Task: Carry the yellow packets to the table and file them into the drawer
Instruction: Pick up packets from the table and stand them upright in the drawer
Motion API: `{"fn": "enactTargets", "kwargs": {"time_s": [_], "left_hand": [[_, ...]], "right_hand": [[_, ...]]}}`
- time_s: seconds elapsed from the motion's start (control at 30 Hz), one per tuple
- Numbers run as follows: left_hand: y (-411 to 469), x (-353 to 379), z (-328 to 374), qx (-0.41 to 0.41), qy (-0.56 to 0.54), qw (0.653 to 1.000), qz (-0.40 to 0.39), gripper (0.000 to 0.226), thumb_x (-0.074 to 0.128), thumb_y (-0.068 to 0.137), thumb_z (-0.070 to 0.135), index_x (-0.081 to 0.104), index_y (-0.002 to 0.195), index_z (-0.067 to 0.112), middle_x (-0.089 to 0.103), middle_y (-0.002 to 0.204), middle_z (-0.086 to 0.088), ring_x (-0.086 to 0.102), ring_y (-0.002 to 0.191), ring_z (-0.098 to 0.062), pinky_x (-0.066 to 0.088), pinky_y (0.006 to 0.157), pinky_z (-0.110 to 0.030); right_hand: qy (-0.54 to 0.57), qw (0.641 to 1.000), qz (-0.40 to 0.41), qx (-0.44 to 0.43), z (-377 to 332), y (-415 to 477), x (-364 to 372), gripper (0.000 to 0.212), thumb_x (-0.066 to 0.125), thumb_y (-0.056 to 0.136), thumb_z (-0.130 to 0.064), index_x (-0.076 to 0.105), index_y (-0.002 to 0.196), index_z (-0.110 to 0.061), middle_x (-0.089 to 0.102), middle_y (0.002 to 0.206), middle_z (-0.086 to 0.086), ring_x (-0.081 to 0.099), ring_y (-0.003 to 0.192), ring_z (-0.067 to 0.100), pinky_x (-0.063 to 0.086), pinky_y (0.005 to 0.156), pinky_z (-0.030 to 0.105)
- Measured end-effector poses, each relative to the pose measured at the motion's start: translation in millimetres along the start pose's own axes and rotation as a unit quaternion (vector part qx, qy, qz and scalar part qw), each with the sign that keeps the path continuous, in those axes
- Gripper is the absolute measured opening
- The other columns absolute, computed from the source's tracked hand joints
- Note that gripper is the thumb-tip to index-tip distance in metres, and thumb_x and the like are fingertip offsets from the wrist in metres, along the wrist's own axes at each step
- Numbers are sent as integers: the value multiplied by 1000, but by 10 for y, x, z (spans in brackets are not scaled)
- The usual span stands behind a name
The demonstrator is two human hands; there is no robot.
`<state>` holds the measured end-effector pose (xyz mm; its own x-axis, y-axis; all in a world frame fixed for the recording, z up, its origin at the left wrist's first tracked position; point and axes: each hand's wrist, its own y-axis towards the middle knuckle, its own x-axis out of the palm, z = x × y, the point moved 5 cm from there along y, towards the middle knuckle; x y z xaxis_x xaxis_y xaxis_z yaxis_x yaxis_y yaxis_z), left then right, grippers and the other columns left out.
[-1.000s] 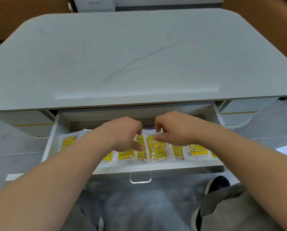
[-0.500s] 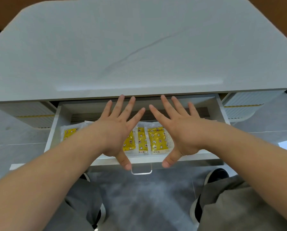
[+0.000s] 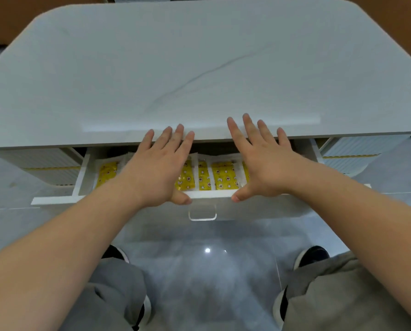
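The yellow packets (image 3: 224, 175) are lying side by side in a row inside the open drawer (image 3: 82, 174), their clear wrappers showing star-printed yellow faces, and the row is running from the drawer's left wall across to where the right wrist is hiding it. Both hands are hovering over this row: the left hand (image 3: 156, 170) is covering the packets left of middle, and the right hand (image 3: 264, 166) is covering those at the right. Each hand is spreading its fingers wide and straight and holding nothing, with the thumbs pointing inward near the drawer's front rim; whether the palms are touching the packets cannot be told. The fingertips are reaching up past the front edge of the pale marbled table (image 3: 199, 68), under which the drawer is sticking out. A clear handle (image 3: 202, 215) is hanging from the drawer front between the two thumbs. Below, grey trousers (image 3: 118, 290) and dark shoes (image 3: 313, 255) are showing on the glossy grey floor (image 3: 199, 278).
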<state>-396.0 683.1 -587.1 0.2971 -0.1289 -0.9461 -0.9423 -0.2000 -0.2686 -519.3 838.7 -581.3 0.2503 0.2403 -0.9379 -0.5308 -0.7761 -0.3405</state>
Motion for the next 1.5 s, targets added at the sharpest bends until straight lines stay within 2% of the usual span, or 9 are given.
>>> {"fn": "enactTargets", "kwargs": {"time_s": [0.17, 0.33, 0.43, 0.5, 0.83, 0.97, 1.1, 1.27, 1.5], "left_hand": [[57, -38, -74, -17, -2, 1000, 15, 119, 56, 81, 77, -6, 161, 13, -4, 170, -8, 3, 157, -25, 14, 125, -49], [105, -140, -74, -22, 1, 997, 78, 94, 61, 86, 68, 25, 156, 17, 30, 161, -3, 34, 145, -25, 30, 115, -44], [149, -154, -111, -32, -21, 991, 125, 71, 65, 87, 61, 44, 143, 22, 48, 146, 1, 48, 130, -25, 37, 107, -43], [192, -140, -140, -46, -34, 986, 154, 60, 68, 85, 58, 53, 132, 23, 56, 132, 3, 53, 118, -24, 41, 100, -42], [418, -113, -173, -74, -18, 967, 244, 41, 82, 79, 40, 60, 104, 16, 60, 96, -1, 55, 88, -28, 39, 77, -39], [466, -113, -182, -69, -9, 958, 279, 41, 88, 71, 35, 61, 94, 14, 58, 86, -2, 53, 77, -29, 37, 69, -38], [519, -85, -182, -70, 15, 956, 285, 41, 90, 66, 24, 57, 87, 14, 53, 79, -2, 48, 70, -28, 29, 64, -35], [563, -17, -159, -72, 64, 953, 288, 46, 86, 54, 9, 52, 85, 15, 45, 76, -2, 37, 67, -25, 22, 63, -35], [560, 46, -150, -78, 78, 947, 303, 49, 84, 52, 4, 52, 88, 13, 44, 78, -4, 37, 67, -26, 21, 63, -35]], "right_hand": [[-14, 1000, 20, 15, 91, 94, -82, 148, 70, 63, -84, -31, 155, -27, -7, 171, 7, -2, 157, 31, 5, 123, 63], [-64, 996, 66, 20, 76, 154, -196, 127, 62, 69, -86, 7, 162, -19, 32, 161, 6, 32, 147, 30, 19, 121, 59], [-95, 989, 107, 20, 75, 200, -232, 96, 59, 73, -85, 45, 145, -22, 52, 141, 5, 50, 129, 30, 33, 114, 53], [-107, 985, 135, 20, 85, 231, -238, 80, 57, 76, -83, 56, 130, -23, 59, 128, 3, 55, 116, 28, 39, 106, 49], [-120, 965, 233, 20, 117, 366, -190, 58, 60, 86, -69, 59, 116, -19, 61, 106, 3, 58, 98, 29, 39, 94, 45], [-130, 946, 298, 5, 136, 425, -162, 52, 74, 80, -59, 60, 97, -12, 60, 87, 6, 56, 77, 31, 42, 75, 42], [-137, 931, 339, 3, 142, 469, -132, 47, 83, 74, -47, 56, 85, -10, 54, 75, 7, 49, 66, 30, 33, 63, 38], [-166, 916, 364, -6, 130, 500, -35, 42, 81, 79, -39, 50, 86, -11, 46, 76, 6, 33, 67, 26, 27, 60, 36], [-164, 908, 386, 15, 142, 511, 28, 44, 83, 77, -36, 50, 90, -10, 46, 80, 8, 30, 71, 26, 26, 62, 37]]}}
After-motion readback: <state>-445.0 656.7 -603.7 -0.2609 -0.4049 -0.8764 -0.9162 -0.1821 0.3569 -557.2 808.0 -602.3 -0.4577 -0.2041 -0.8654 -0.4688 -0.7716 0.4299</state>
